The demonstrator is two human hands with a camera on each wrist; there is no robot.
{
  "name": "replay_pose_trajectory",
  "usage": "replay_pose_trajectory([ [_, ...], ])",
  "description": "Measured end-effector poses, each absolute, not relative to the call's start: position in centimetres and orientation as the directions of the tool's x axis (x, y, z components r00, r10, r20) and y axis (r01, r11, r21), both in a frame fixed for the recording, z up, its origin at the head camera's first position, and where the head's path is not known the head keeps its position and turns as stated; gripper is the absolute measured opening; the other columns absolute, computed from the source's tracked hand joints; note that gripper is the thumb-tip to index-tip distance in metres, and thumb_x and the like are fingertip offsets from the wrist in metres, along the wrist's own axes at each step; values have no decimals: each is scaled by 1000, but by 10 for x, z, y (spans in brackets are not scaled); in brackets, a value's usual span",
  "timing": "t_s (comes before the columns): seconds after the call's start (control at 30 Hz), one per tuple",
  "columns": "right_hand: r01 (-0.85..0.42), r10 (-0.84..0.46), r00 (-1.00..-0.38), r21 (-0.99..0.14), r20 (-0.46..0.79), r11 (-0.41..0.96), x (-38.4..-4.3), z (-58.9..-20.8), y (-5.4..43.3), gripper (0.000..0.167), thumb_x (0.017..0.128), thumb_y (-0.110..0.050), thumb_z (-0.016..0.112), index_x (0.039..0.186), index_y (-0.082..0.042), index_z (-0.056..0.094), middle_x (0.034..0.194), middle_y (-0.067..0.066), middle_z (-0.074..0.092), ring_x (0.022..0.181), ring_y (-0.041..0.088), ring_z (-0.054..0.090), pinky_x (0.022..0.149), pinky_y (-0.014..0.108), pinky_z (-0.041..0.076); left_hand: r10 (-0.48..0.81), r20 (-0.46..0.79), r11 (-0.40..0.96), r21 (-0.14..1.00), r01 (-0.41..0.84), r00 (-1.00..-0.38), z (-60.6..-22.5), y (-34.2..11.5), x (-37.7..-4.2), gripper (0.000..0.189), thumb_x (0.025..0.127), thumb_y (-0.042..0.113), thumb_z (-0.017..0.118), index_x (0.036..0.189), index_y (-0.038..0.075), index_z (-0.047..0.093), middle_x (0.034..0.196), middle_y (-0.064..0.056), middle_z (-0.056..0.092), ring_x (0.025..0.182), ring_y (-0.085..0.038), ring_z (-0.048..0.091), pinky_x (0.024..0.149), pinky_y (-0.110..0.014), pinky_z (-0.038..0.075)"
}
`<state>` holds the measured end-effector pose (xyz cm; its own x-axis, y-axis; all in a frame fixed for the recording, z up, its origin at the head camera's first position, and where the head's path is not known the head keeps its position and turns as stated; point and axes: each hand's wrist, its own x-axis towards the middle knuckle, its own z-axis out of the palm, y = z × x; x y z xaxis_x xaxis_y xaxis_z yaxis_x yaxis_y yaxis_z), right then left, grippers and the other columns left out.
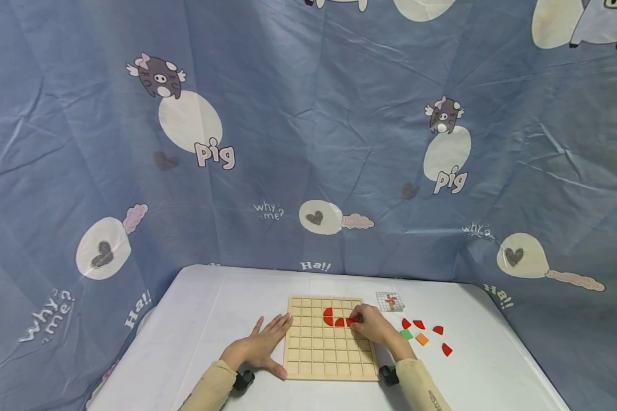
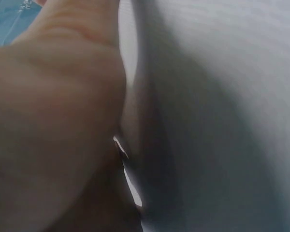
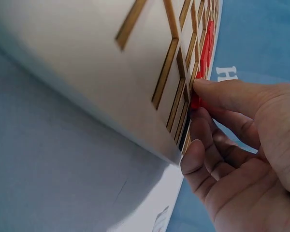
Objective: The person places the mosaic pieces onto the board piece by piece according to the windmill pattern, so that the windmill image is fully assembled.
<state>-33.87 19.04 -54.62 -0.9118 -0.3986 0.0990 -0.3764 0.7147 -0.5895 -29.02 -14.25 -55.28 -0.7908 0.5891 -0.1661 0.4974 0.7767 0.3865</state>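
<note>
A square wooden grid board lies on the white table, with several red quarter-circle tiles set in its upper cells. My right hand is over the board's right side, pinching a red tile between thumb and fingertips at a cell beside the others. The right wrist view shows that red tile at the thumb tip, low against the grid. My left hand lies flat with spread fingers at the board's left edge, fingertips and thumb right at the frame. In the left wrist view the hand fills the left side, blurred.
Right of the board lie several loose red tiles, a green square tile and an orange square tile. Behind them is a small pattern card with a gridded picture. A blue printed curtain hangs around the table.
</note>
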Motion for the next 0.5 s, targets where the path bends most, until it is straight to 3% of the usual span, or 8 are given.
replay_pose_trajectory([
  [0.5, -385, -397, -911, -577, 112, 720, -338, -546, 185, 7, 86, -5, 70, 91, -4, 67, 87, 2, 64, 74, 8, 57, 61, 21, 49, 590, -167, 777, 383, 499, -790, -552, -143, -290, 132, 60, 73, 70, 155, 7, 7, 164, -12, 4, 151, -33, 6, 118, -64, 1],
])
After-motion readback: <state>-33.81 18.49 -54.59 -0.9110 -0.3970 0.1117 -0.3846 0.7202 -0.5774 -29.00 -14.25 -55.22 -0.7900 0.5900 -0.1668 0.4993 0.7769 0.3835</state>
